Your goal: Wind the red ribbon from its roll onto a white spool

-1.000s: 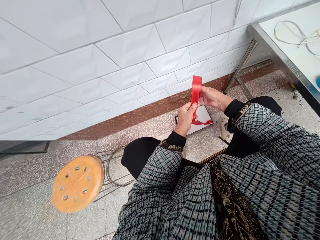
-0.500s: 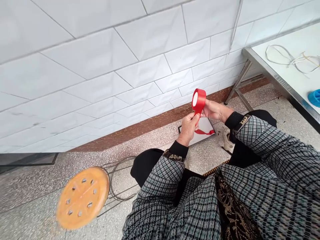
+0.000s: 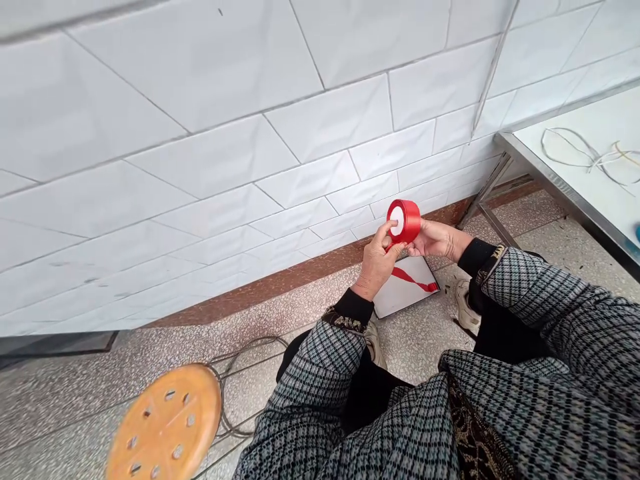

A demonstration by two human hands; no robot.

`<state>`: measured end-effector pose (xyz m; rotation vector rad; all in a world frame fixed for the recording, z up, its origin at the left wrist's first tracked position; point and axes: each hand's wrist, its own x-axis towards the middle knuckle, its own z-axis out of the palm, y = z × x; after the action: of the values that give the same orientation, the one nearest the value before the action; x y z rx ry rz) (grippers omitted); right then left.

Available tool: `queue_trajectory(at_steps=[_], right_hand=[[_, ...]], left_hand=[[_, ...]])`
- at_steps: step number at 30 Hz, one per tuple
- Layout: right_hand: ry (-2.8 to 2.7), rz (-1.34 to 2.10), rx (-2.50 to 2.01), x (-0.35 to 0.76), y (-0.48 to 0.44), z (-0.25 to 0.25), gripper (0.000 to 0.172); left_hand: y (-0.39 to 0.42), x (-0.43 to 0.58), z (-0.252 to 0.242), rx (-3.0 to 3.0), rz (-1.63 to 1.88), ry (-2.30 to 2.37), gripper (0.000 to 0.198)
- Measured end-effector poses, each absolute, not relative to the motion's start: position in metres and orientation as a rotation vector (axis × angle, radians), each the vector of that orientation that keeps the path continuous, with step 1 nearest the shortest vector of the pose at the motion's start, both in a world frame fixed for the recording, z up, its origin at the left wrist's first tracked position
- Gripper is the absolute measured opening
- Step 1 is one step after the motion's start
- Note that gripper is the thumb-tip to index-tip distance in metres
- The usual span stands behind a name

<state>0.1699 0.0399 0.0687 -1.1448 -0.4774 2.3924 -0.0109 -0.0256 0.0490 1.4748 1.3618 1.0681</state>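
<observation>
A roll of red satin ribbon [image 3: 411, 221] with a white core is held up between my hands, its core side turned left. My left hand [image 3: 376, 265] grips it from the near left, the index finger pressed on the white core and the thumb under the lower edge. My right hand [image 3: 439, 239] is closed around the far right side of the roll; some of its fingertips are hidden behind it. Below, a loose red ribbon length [image 3: 414, 280] lies across a white, dark-edged panel [image 3: 400, 300] on the floor.
A white-topped metal table [image 3: 565, 143] with loose white cords [image 3: 595, 159] stands at the right. An orange round stool seat [image 3: 165, 423] on thin metal legs lies tipped at the lower left. The white tiled wall [image 3: 280, 153] rises in front. My shoe [image 3: 467, 307] is beside the panel.
The roll has turned and tilted, and my left hand has moved from the ribbon strip beneath it to the roll's core. My view has shifted, so everything sits lower.
</observation>
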Motion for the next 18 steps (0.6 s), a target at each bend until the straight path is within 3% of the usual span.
queue_trajectory(at_steps=[9, 15, 18], right_hand=[[-0.833, 2.272, -1.137, 0.173, 0.031, 0.061, 0.011], [-1.238, 1.876, -1.172, 0.178, 0.032, 0.063, 0.029], [-1.253, 1.778, -1.256, 0.178, 0.037, 0.052, 0.028]], left_hand=[[-0.021, -0.023, 0.052, 1.104, 0.953, 1.075, 0.065], [-0.027, -0.025, 0.055, 0.900, 0.949, 0.984, 0.073], [-0.029, -0.021, 0.053, 0.873, 0.960, 1.008, 0.074]])
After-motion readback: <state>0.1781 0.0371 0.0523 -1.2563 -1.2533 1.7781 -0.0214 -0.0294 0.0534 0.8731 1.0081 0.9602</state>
